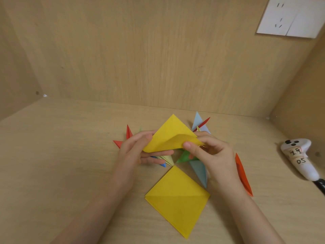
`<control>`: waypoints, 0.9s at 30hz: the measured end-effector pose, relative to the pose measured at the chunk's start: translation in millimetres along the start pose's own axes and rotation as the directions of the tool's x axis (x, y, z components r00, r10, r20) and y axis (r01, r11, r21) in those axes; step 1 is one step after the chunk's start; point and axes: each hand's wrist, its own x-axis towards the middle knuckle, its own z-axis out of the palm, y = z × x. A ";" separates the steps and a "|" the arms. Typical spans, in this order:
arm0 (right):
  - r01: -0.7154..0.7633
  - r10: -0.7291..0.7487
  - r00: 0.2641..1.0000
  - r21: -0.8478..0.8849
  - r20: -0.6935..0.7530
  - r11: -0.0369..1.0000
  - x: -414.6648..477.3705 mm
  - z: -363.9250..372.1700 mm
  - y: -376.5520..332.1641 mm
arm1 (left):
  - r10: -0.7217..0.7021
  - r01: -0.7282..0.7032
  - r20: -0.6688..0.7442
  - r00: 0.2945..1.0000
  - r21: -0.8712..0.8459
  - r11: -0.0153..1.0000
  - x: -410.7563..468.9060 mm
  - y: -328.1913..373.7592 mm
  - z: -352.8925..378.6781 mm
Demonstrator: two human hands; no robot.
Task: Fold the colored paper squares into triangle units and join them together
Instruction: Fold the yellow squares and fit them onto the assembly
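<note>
**Progress.** On the table (61, 173), the flat sheet (177, 199) is lying at 6 o'clock of the cluster. It is creased once across and otherwise unfolded, and whether it is a single layer cannot be told. Above the cluster the held sheet (167, 132) is being folded, its lower corner curling up toward 3 o'clock. The left hand (135, 152) is keeping a pinching grip on the sheet's 9 o'clock corner. The right hand (214, 155) is keeping a pinching grip on the curled flap. Beneath both hands the finished units (183, 156) are lying fanned, tips pointing outward. Whether they are already interlocked cannot be told. As a judgement, most of the folding is looking done: both yellow sheets are waiting to become units, and the joining is appearing incomplete.

**Counts.**
- **Table, socket, controller:** one table is carrying the work. One socket (290, 16) is showing on the wall at 1 o'clock, and one controller (299, 157) is lying at 3 o'clock.
- **Sheets and hands:** two yellow sheets and two hands are showing.
- **Units:** at least eight are showing, with the hands hiding any others.
  - One orange unit (243, 175) is lying apart at 4 o'clock.
  - Two pale blue are showing, at 1 and 5 o'clock.
  - Red is showing at 10 and 1 o'clock.
  - Green, blue and pale yellow are showing once each, near the middle.
</note>
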 end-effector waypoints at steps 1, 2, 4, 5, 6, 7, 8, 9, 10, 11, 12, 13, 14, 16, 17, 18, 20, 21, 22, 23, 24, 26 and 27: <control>-0.018 0.018 1.000 -0.001 -0.003 1.000 0.5 -0.5 0.8 | 0.002 -0.002 0.001 1.000 0.016 1.000 0.3 -0.3 -0.3; -0.037 0.037 0.999 -0.002 0.001 0.999 0.7 -0.7 1.1 | 0.011 -0.011 -0.001 1.000 0.042 0.999 -0.2 -0.4 -0.1; -0.069 0.069 0.998 0.002 0.015 0.998 0.9 -0.2 2.3 | 0.042 -0.041 -0.002 0.999 0.140 0.989 -2.5 -0.3 1.4; -0.076 0.076 0.997 0.010 0.021 0.997 0.8 0.5 2.5 | 0.052 -0.052 0.004 0.999 0.192 0.980 -3.1 -0.8 2.8; -0.079 0.079 0.997 0.019 0.023 0.997 1.0 1.3 2.3 | 0.057 -0.056 0.003 0.998 0.236 0.970 -3.5 -1.5 4.2; -0.080 0.079 0.997 0.029 0.023 0.996 1.5 2.0 1.8 | 0.059 -0.055 -0.008 0.998 0.271 0.961 -3.3 -2.7 5.1; -0.078 0.077 0.997 0.040 0.026 0.996 2.1 2.2 1.3 | 0.058 -0.049 -0.024 0.998 0.286 0.957 -3.0 -2.5 7.0; -0.073 0.071 0.997 0.048 0.031 0.996 2.7 2.0 1.1 | 0.059 -0.046 -0.038 0.998 0.279 0.959 -2.4 -2.7 8.0; -0.067 0.065 0.997 0.050 0.039 0.996 2.9 1.8 0.4 | 0.054 -0.040 -0.047 0.997 0.258 0.965 -2.0 -2.5 9.0; -0.062 0.060 0.997 0.049 0.043 0.997 3.0 1.5 0.6 | 0.045 -0.031 -0.052 0.998 0.231 0.972 -1.4 -3.2 9.2; -0.057 0.055 0.997 0.048 0.044 0.997 2.8 1.4 0.4 | 0.036 -0.025 -0.052 0.998 0.209 0.978 -1.3 -3.4 9.0; -0.054 0.052 0.998 0.050 0.043 0.997 2.7 1.3 0.7 | 0.037 -0.026 -0.050 0.998 0.202 0.979 -1.3 -3.7 8.4; -0.056 0.053 0.998 0.055 0.046 0.997 2.6 1.0 1.1 | 0.043 -0.032 -0.047 0.998 0.208 0.978 -1.4 -3.5 8.1; -0.064 0.061 0.996 0.057 0.063 0.996 2.3 0.0 1.7 | 0.052 -0.041 -0.043 0.998 0.225 0.974 -1.8 -2.6 7.7; -0.068 0.064 0.995 0.048 0.074 0.997 2.2 -0.3 2.0 | 0.056 -0.045 -0.041 0.998 0.226 0.973 -2.2 -1.6 7.5; -0.072 0.069 0.994 0.033 0.088 0.997 2.0 -0.5 2.2 | 0.055 -0.045 -0.039 0.998 0.222 0.974 -2.4 -0.7 7.6; -0.081 0.080 0.990 0.008 0.113 0.997 1.4 0.1 2.8 | 0.043 -0.036 -0.035 0.998 0.189 0.981 -1.8 0.3 6.9; -0.082 0.081 0.989 -0.002 0.125 0.997 0.9 0.8 2.8 | 0.032 -0.025 -0.038 0.999 0.167 0.986 -1.0 0.0 6.2; -0.079 0.080 0.987 -0.011 0.136 0.997 0.3 1.6 2.3 | 0.025 -0.018 -0.045 0.999 0.155 0.988 -0.6 -0.2 5.6; -0.075 0.076 0.987 -0.014 0.142 0.997 0.0 2.3 2.4 | 0.028 -0.020 -0.055 0.998 0.155 0.988 0.0 -1.0 4.6; -0.076 0.076 0.987 -0.004 0.138 0.997 0.0 3.0 2.1 | 0.034 -0.023 -0.063 0.997 0.157 0.987 0.3 -1.1 4.4; -0.098 0.092 0.991 0.056 0.101 0.994 0.2 3.8 2.9 | 0.040 -0.027 -0.090 0.995 0.140 0.990 0.7 -1.3 5.0; -0.113 0.106 0.991 0.085 0.083 0.990 0.4 4.5 3.8 | 0.042 -0.029 -0.107 0.993 0.122 0.992 1.0 -1.6 4.9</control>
